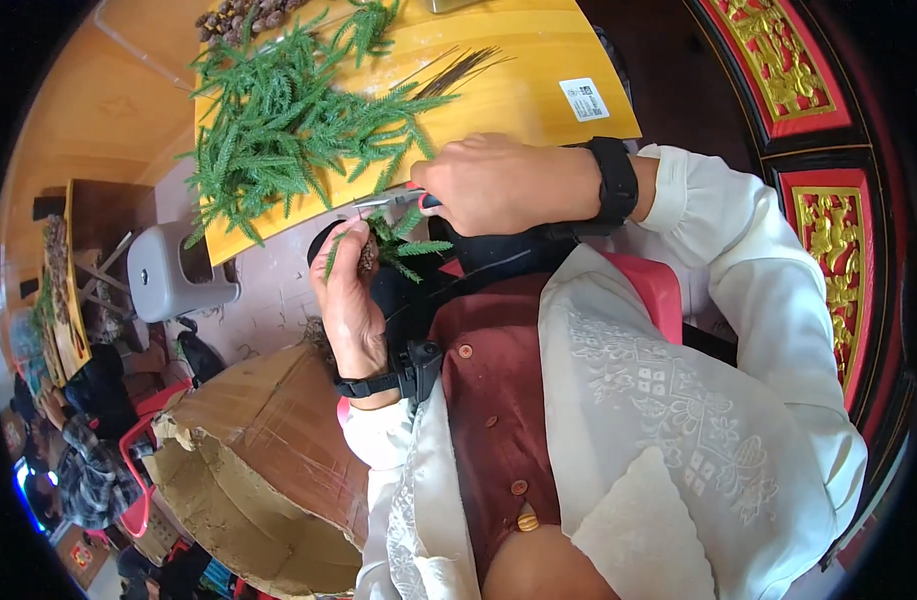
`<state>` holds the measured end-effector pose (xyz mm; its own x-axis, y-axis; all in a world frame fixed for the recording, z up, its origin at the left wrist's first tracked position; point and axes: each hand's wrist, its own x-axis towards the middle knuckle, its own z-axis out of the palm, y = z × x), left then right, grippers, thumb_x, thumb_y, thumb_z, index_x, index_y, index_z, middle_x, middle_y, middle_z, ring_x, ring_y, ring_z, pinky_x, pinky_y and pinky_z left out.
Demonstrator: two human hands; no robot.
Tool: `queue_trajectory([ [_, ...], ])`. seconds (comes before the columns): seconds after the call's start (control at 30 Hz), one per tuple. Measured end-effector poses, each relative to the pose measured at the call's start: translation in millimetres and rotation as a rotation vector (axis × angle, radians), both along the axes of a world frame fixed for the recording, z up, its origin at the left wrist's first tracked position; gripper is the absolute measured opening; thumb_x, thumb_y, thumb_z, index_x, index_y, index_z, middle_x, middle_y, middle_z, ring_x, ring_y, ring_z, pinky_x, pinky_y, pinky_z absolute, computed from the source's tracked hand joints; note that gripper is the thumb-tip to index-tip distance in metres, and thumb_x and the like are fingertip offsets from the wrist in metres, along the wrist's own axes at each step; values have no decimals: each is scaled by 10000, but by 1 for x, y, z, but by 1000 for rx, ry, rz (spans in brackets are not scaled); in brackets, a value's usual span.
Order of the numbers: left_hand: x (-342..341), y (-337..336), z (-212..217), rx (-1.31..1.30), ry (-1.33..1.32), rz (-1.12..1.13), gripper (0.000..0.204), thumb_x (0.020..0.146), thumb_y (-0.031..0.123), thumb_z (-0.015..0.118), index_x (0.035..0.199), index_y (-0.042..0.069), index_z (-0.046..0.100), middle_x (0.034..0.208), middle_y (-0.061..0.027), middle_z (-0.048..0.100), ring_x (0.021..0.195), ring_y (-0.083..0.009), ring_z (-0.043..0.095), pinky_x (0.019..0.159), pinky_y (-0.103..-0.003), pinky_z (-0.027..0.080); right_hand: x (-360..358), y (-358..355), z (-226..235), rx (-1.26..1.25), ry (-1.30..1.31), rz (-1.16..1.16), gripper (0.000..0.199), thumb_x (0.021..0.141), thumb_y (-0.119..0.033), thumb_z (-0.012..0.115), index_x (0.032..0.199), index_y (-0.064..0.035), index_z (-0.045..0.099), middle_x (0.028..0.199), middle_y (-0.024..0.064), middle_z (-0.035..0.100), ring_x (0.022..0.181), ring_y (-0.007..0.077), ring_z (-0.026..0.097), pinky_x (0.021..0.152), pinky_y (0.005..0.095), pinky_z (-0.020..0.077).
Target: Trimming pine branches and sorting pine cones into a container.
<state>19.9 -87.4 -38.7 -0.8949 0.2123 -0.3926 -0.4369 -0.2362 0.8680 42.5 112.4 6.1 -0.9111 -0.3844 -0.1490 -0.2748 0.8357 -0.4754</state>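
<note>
My left hand (346, 300) is closed around a small bunch of green artificial fir sprigs (410, 248) with a brown pine cone (367, 257) among them, held just off the table's near edge. In my right hand (503, 185) is a pair of pliers (393, 198) with red and dark handles. Their metal jaws reach left to a thin wire end just above my left fingertips. I cannot tell whether the jaws grip it. A large heap of loose green fir sprigs (278, 120) lies on the yellow table (538, 65), right beyond my hands.
Dark thin wires (463, 70) and a white label (583, 100) lie on the table, with pine cones (248, 18) at its far left. A grey stool (168, 275) and a large open cardboard box (268, 430) stand at my left. Other people (93, 470) sit farther left.
</note>
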Motion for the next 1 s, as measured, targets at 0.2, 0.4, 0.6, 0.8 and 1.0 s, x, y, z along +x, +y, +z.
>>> queue_trajectory([
  [0.2,-2,-3,-9,42,-1,-30,118,859,124,619,930,38,657,718,57,558,625,-35,446,575,-190,312,9,-36,-7,583,580,-90,183,786,-225,556,824,-47,547,691,115,517,628,283,547,405,463,381],
  [0.4,2,-4,-6,37,-46,-7,172,862,131,631,1007,40,649,797,46,612,660,-36,497,617,-185,372,1,-53,-12,1067,767,2,220,788,-266,542,871,-62,549,737,82,468,636,244,469,369,433,322],
  [0.6,1,-10,-7,-16,63,67,189,870,111,622,1039,28,641,828,36,613,685,-30,487,618,-181,372,6,-20,5,508,541,-27,214,758,-228,575,868,-45,559,744,102,543,670,301,543,508,465,416],
  [0.8,10,-3,1,-37,189,52,195,885,92,604,1055,3,636,842,27,602,688,-46,461,639,-186,375,4,-8,23,-34,-17,-82,267,787,-193,562,908,45,574,778,254,620,775,425,599,688,491,460],
  [1.0,12,2,3,-107,266,66,198,892,109,608,1051,-6,629,885,12,601,730,-54,477,675,-191,394,-2,-1,15,-145,-261,-33,299,830,-244,558,919,40,578,762,246,614,752,429,590,698,497,449],
])
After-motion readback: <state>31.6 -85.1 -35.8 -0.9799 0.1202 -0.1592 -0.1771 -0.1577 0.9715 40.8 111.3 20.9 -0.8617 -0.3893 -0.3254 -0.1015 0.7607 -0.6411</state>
